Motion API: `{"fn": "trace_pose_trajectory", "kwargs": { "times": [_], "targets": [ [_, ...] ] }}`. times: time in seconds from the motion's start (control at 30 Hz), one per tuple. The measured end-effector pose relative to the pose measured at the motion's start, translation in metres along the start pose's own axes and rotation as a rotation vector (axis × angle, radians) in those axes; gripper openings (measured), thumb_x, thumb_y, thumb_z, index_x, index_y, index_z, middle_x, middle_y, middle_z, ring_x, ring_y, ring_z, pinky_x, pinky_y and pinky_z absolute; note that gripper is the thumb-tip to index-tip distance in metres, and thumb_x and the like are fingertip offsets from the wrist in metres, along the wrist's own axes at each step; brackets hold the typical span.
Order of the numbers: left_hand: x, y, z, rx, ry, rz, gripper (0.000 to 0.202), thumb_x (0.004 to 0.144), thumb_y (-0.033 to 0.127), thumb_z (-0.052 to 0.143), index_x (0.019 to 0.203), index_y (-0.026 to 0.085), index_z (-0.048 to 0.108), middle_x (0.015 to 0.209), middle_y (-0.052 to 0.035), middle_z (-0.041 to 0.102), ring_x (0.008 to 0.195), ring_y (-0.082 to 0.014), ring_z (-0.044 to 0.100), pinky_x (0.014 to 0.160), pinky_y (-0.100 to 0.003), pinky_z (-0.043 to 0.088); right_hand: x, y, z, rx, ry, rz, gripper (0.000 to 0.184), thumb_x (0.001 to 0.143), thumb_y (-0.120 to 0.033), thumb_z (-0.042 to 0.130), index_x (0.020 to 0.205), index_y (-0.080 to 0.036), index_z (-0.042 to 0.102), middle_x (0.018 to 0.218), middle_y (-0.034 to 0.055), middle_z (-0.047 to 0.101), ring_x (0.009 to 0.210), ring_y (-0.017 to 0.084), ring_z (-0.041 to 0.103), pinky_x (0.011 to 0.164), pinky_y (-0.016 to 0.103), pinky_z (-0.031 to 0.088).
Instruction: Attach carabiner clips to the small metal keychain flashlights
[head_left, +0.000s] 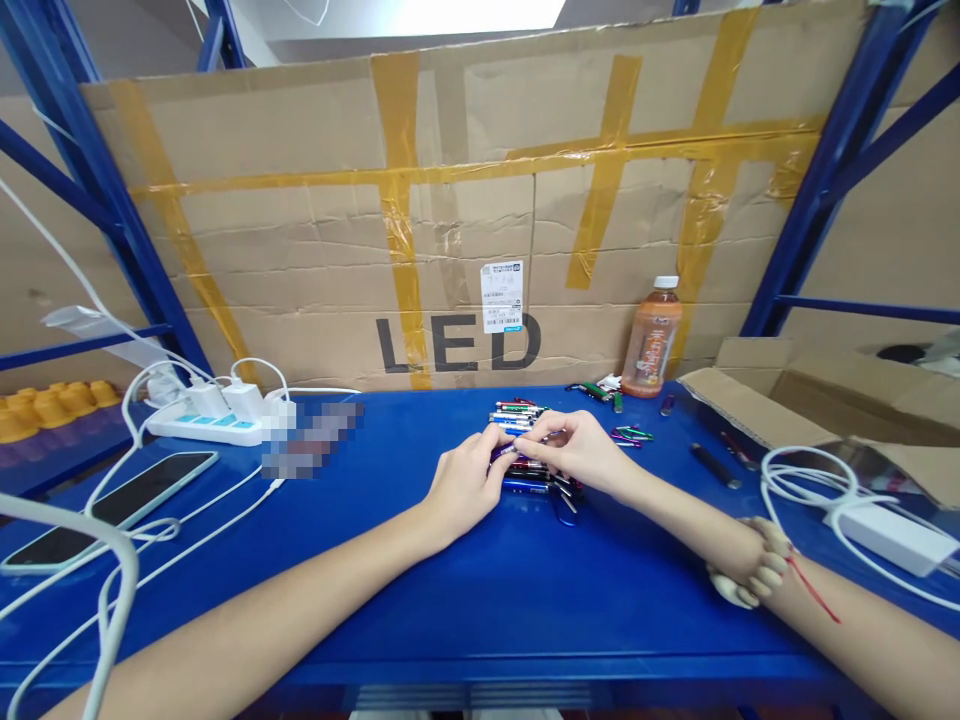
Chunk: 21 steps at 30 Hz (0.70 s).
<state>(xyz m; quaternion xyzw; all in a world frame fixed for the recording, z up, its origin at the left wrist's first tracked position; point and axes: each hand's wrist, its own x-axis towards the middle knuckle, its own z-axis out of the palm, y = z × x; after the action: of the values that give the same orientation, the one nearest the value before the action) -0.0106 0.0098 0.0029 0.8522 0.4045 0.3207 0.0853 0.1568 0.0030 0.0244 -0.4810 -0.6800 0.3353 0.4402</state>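
Note:
My left hand [466,482] and my right hand [579,452] meet over a row of small metallic tubes [525,487] in several colours, laid side by side on the blue table [420,600]. Between my fingertips is a slim purple metal tube [504,452], pinched from both sides. My fingers cover part of it and part of the row. At the right end of the row small clips show, with a blue carabiner [565,510] at the near corner. More green carabiner clips [631,435] lie just beyond my right hand.
An orange drink bottle [651,340] stands against the cardboard sheet [315,270]. On the right are a black cylinder [715,466], an open carton [739,400] and a white adapter [892,535] with coiled cable. A power strip [214,425], phone [112,510] and white cables lie left.

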Motion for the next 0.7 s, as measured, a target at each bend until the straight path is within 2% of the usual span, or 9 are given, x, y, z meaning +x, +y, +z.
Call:
{"fn": "trace_pose_trajectory", "kwargs": {
  "times": [0.27, 0.4, 0.7],
  "targets": [
    [0.0, 0.003, -0.002, -0.06, -0.004, -0.007, 0.012, 0.091, 0.03, 0.037, 0.095, 0.023, 0.046, 0.097, 0.0002, 0.065, 0.088, -0.0172, 0.062, 0.071, -0.027, 0.045, 0.001, -0.002, -0.009, -0.019, -0.053, 0.108, 0.038, 0.067, -0.05, 0.065, 0.072, -0.012, 0.066, 0.044, -0.0028, 0.048, 0.036, 0.006, 0.038, 0.035, 0.019, 0.029],
    [0.0, 0.003, -0.002, -0.07, -0.012, -0.012, 0.014, 0.092, 0.03, 0.037, 0.099, 0.024, 0.047, 0.097, -0.0001, 0.065, 0.088, -0.0175, 0.062, 0.074, -0.028, 0.045, 0.004, -0.002, -0.013, -0.012, -0.099, 0.105, 0.037, 0.066, -0.048, 0.067, 0.074, -0.012, 0.067, 0.046, -0.0027, 0.05, 0.04, 0.006, 0.041, 0.038, 0.018, 0.032],
    [0.001, 0.004, -0.003, -0.069, -0.031, -0.012, 0.017, 0.091, 0.031, 0.036, 0.1, 0.024, 0.049, 0.098, -0.0009, 0.066, 0.088, -0.0177, 0.062, 0.075, -0.028, 0.045, 0.005, 0.005, -0.013, 0.013, -0.112, 0.07, 0.038, 0.064, -0.05, 0.068, 0.072, -0.013, 0.068, 0.051, -0.0028, 0.051, 0.04, 0.005, 0.041, 0.036, 0.018, 0.031]
  ]
}}
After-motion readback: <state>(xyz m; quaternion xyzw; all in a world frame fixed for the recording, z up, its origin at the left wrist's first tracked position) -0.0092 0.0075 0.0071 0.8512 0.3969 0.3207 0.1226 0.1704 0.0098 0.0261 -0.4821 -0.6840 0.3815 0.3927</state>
